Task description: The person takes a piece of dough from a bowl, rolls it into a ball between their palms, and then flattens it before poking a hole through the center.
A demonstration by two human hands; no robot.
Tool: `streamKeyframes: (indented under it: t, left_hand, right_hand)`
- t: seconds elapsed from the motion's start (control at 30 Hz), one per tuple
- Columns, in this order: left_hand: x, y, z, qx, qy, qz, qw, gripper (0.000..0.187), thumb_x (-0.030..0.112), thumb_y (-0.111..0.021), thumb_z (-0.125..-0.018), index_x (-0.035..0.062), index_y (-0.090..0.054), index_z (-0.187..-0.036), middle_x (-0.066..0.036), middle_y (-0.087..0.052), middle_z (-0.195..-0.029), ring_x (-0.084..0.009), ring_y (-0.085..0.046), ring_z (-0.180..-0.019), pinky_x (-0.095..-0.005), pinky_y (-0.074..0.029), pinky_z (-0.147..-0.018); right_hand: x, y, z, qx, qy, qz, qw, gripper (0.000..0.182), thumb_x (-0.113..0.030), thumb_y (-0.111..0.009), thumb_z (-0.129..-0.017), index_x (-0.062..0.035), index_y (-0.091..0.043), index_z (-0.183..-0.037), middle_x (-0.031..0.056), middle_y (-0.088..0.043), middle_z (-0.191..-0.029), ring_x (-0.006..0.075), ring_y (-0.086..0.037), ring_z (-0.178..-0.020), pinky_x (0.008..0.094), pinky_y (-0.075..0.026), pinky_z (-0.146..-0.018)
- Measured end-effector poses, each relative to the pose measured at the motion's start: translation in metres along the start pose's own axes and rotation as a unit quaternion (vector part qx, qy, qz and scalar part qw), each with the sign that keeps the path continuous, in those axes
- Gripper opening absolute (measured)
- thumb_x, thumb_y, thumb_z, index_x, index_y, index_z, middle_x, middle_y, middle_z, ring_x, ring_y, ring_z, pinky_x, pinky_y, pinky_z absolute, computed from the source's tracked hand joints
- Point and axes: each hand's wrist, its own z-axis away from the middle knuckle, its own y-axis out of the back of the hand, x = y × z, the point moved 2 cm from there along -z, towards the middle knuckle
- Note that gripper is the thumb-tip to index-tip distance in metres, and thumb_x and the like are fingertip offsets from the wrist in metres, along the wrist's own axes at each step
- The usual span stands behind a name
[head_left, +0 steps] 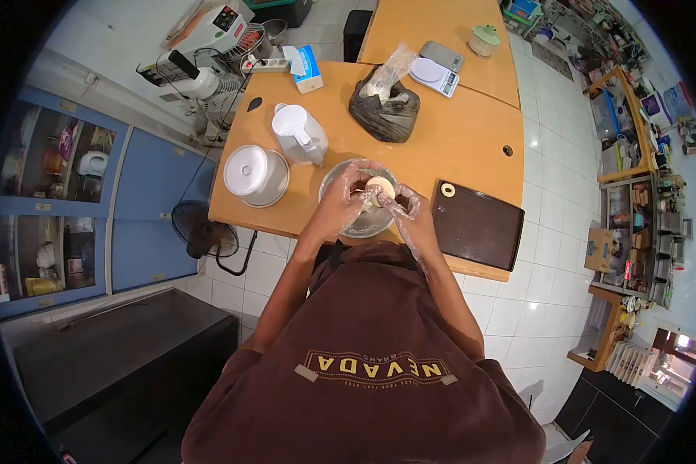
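Note:
Both flour-dusted hands meet above a metal bowl [369, 225] near the table's front edge. Between them is a small pale round piece of dough [380, 186]. My left hand [349, 193] has its fingers curled around the left side of the dough. My right hand [407, 213] pinches the dough from the right and below. The inside of the bowl is mostly hidden by the hands. To the right lies a dark baking tray [478, 228], with one pale dough ring [448, 189] at its upper left corner.
Left of the bowl stand a white pitcher [292, 131] and a white lidded container [249, 174]. Behind it sits a black plastic bag [390, 116]. Farther back are a white scale [435, 76], a blue-and-white box [307, 71] and a green-lidded jar [484, 41].

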Motion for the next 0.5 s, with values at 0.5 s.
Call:
streamKeyframes:
  t: [0.5]
  left_hand:
    - [0.004,0.003,0.004,-0.004,0.02,-0.108,0.994,0.026,0.002,-0.062,-0.1,-0.0023,-0.061,-0.126,-0.006,-0.066,-0.117,-0.0119,-0.062,-0.111,-0.0302,-0.05,-0.1]
  right_hand:
    - [0.008,0.002,0.0,0.008,0.04,0.049,0.998,0.023,-0.015,-0.075,-0.097,0.0028,-0.071,-0.11,0.0063,-0.073,-0.096,0.0097,-0.065,-0.087,0.0286,-0.052,-0.08]
